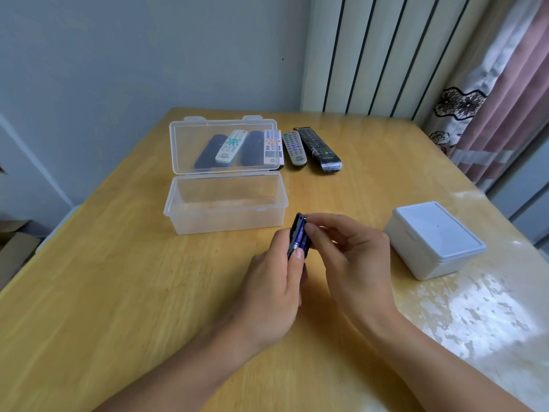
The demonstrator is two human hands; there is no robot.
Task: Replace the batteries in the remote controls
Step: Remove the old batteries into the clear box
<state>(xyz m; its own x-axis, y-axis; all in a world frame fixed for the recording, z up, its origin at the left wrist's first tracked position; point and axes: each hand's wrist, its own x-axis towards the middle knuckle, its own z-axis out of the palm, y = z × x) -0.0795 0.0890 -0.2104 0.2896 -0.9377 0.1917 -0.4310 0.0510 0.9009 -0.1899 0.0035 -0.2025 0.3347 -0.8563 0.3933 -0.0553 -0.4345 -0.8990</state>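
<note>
From the head view, your left hand [271, 281] holds a dark remote control [294, 233] upright above the tabletop [118, 292], grip closed around it; your right hand [350, 257] pinches a blue battery [301, 234] against its open compartment.

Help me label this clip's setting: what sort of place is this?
Probably a room in a home. A wooden table stands in a corner by a plain wall, a floral lace-trimmed curtain hangs on the right, and household TV remotes lie beside an open clear plastic box.
</note>
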